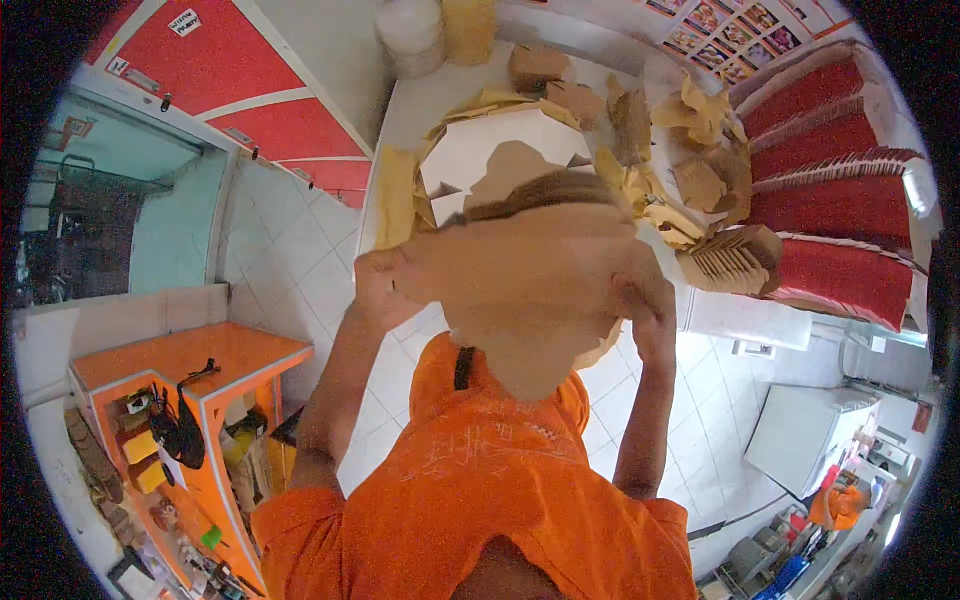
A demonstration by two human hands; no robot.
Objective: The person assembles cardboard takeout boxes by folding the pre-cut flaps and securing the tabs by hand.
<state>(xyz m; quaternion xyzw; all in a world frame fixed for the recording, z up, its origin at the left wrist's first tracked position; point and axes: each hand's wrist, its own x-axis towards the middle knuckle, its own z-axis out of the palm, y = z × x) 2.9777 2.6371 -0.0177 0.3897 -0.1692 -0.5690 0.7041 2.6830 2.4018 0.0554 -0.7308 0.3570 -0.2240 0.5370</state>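
Observation:
A brown cardboard piece is held up in front of my body, between both hands. My left hand is closed on its left edge, and my right hand grips the right edge. Motion smears the cardboard, so its folds and the number of layers are hard to make out. Just beyond it, on the table, lies a white flat cardboard blank with cut corners, partly covered by the held piece. Crumpled yellow-brown paper shows around that blank.
The white table carries a row of folded brown cardboard and loose brown pieces on its right. Tall red stacks stand beyond. An orange counter is at left. A person in orange is far right.

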